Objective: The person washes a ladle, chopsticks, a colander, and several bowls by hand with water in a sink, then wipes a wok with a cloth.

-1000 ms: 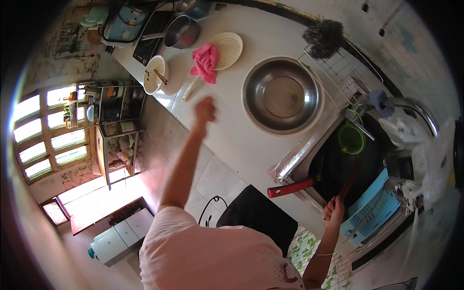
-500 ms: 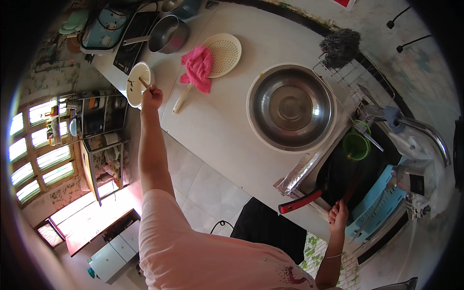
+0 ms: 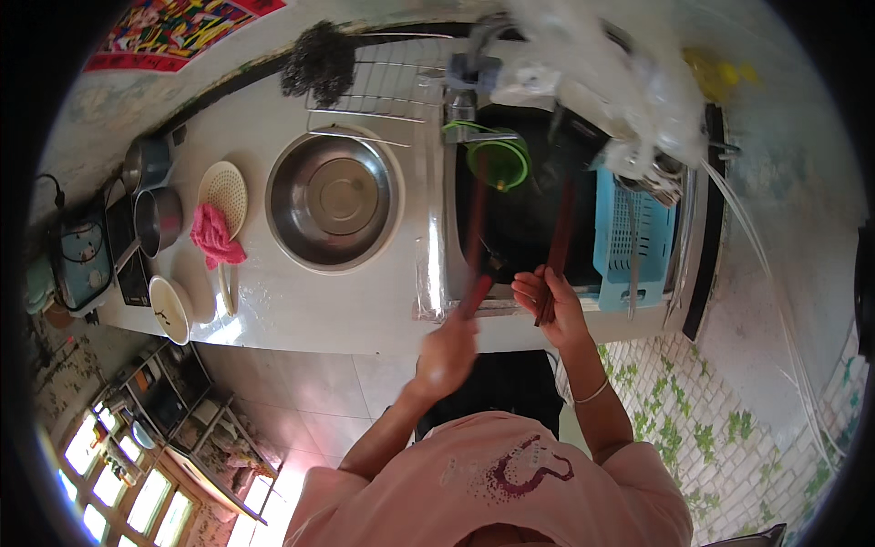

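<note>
Beside the front of the sink, my left hand (image 3: 447, 354) is closed and smeared by motion. It meets a red pan handle (image 3: 478, 295), and a blurred dark red stick (image 3: 478, 214) runs up beyond it; which of these it grips is unclear. To the right, my right hand (image 3: 561, 305) is closed around reddish-brown chopsticks (image 3: 561, 232), their butt ends poking out below the fingers and the rest reaching over the dark sink. A black pan (image 3: 524, 214) seems to lie there, its outline merging with the sink. Near the back left of the sink hangs a green strainer (image 3: 503, 164).
A light-blue basket (image 3: 612, 278) stands at the sink's right side. Left on the counter are a steel basin (image 3: 301, 228), a wire rack (image 3: 383, 77) with a scrubber (image 3: 319, 64), a pink cloth (image 3: 215, 239), a slotted ladle (image 3: 224, 187), a white bowl (image 3: 170, 312) and saucepans (image 3: 159, 221).
My view has swung right toward the sink. My left hand has come from the white bowl to the pan handle beside the sink. My right hand stays at the sink's front with the chopsticks.
</note>
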The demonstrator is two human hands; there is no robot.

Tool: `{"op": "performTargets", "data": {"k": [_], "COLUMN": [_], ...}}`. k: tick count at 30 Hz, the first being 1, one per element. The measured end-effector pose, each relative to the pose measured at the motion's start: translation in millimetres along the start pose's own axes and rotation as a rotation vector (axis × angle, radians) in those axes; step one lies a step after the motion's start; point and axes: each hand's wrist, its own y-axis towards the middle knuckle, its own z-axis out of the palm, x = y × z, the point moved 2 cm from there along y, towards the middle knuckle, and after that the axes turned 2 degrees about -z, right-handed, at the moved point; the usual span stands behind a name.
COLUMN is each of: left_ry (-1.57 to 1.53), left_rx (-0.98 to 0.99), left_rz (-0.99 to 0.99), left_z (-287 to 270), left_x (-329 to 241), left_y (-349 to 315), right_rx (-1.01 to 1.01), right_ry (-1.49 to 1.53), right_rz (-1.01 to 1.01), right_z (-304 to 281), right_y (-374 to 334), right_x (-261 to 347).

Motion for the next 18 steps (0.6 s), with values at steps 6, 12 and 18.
{"op": "performTargets", "data": {"k": [6, 12, 18], "left_ry": [0.301, 0.381, 0.487], "left_rx": [0.233, 0.788, 0.414], "left_rz": [0.172, 0.284, -0.04], "left_z": [80, 72, 141], "left_x": [-39, -48, -23], "left_y": [54, 134, 257], "right_rx": [-0.071, -0.125, -0.269], "right_ry": [0.005, -0.192, -0.064], "right_rz": [-0.02, -0.05, -0.038], "right_z": [11, -44, -60], "right_y": [-8, 39, 74], "right_x": [6, 17, 32]}}
